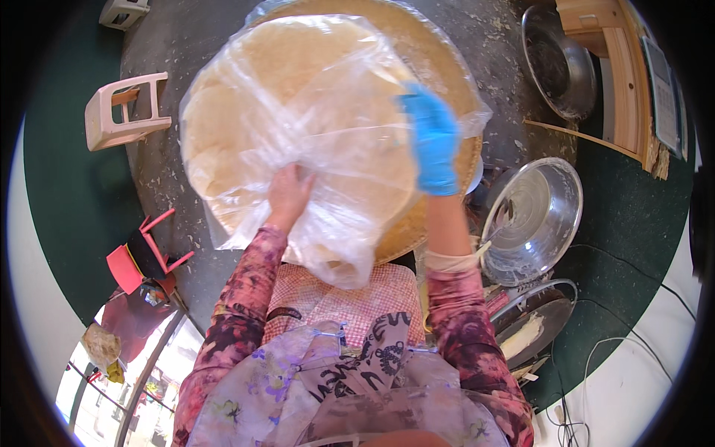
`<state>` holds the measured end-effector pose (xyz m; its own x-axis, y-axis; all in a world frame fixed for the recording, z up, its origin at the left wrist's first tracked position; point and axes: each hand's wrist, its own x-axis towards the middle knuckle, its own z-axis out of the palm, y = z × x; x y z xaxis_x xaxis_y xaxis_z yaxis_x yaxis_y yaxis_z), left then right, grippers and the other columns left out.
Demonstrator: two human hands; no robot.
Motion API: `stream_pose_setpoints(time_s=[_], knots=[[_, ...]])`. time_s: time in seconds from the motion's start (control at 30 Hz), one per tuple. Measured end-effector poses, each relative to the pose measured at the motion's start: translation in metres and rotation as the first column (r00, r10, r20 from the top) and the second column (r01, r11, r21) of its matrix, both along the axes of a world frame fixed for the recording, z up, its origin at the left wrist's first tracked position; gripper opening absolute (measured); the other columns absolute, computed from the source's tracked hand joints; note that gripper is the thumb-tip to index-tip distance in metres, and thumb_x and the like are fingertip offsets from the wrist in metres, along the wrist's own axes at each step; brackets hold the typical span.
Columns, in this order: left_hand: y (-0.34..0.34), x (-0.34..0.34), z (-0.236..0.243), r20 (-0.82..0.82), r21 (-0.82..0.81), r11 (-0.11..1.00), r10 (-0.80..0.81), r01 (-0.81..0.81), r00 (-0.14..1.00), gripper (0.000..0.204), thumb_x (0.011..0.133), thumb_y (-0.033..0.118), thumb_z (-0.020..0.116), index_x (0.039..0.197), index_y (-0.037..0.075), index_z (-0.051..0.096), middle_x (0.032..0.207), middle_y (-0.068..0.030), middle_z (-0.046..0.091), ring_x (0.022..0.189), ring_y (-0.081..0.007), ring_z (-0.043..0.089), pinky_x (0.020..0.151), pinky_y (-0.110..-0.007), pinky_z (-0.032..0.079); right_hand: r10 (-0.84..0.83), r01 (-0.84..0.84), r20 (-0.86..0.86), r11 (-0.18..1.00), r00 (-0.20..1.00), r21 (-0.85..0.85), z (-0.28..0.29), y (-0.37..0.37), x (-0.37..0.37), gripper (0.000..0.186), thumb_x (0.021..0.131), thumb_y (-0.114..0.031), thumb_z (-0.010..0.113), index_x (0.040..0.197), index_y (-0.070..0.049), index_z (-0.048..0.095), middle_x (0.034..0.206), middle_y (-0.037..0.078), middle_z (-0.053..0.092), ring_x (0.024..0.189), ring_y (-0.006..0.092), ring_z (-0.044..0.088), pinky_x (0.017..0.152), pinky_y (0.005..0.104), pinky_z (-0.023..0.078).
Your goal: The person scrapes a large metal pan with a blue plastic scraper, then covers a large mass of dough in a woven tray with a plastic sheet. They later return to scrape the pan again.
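Observation:
A large round stack of thin tan flatbreads (328, 45) lies under a clear plastic bag (298, 119), its loose folds bunched toward me. My left hand (289, 195) is bare, its fingers closed on the gathered plastic near the middle front of the stack. My right hand (433, 141), in a blue glove, is beside the right edge of the flatbreads and the bag. Motion smears its fingers, so whether they grip the edge cannot be made out. Beneath the stack, a wider round tan base (439, 59) edged with plastic shows at the back and right.
A steel basin (555, 223) with a utensil stands to the right. Farther back are another metal bowl (577, 71) and a wooden cabinet (622, 82). Near my right arm is a dark round pan (547, 335). Left are a pale stool (112, 134) and a red chair (125, 268).

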<state>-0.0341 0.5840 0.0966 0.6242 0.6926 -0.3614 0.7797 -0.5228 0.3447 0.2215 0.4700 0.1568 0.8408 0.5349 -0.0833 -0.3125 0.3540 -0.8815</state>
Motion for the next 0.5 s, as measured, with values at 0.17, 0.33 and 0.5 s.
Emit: stream_pose_setpoints(time_s=[0.17, 0.33, 0.5], knots=[[-0.011, 0.022, 0.008, -0.132, 0.100, 0.986, 0.143, -0.131, 0.981, 0.037, 0.078, 0.036, 0.064, 0.094, 0.004, 0.053, 0.090, -0.0134, 0.060, 0.091, -0.0327, 0.055, 0.078, -0.043, 0.043, -0.172, 0.110, 0.009, 0.584, 0.985, -0.805, -0.091, -0.138, 0.153, 0.052, 0.090, -0.040, 0.053, 0.119, 0.003, 0.054, 0.109, 0.012, 0.060, 0.092, 0.0208, 0.057, 0.085, 0.0318, 0.046], [-0.014, 0.028, 0.007, -0.168, 0.152, 0.969, 0.218, -0.194, 0.961, 0.037, 0.078, 0.036, 0.063, 0.091, 0.003, 0.053, 0.089, -0.0135, 0.060, 0.089, -0.0326, 0.055, 0.078, -0.043, 0.043, 0.012, -0.338, -0.353, 0.325, 0.936, -0.883, -0.172, -0.158, 0.177, 0.079, 0.086, -0.066, 0.037, 0.119, 0.004, 0.054, 0.119, 0.017, 0.057, 0.104, 0.0265, 0.054, 0.092, 0.0355, 0.040], [-0.014, 0.030, 0.006, -0.216, 0.162, 0.962, 0.252, -0.220, 0.943, 0.038, 0.077, 0.036, 0.064, 0.092, 0.003, 0.053, 0.087, -0.0139, 0.060, 0.088, -0.0325, 0.055, 0.077, -0.042, 0.043, -0.017, -0.322, -0.743, 0.895, 0.669, -0.310, -0.213, -0.133, 0.202, 0.064, 0.091, -0.055, 0.040, 0.123, -0.001, 0.052, 0.122, 0.012, 0.056, 0.104, 0.0232, 0.054, 0.094, 0.0372, 0.040]])
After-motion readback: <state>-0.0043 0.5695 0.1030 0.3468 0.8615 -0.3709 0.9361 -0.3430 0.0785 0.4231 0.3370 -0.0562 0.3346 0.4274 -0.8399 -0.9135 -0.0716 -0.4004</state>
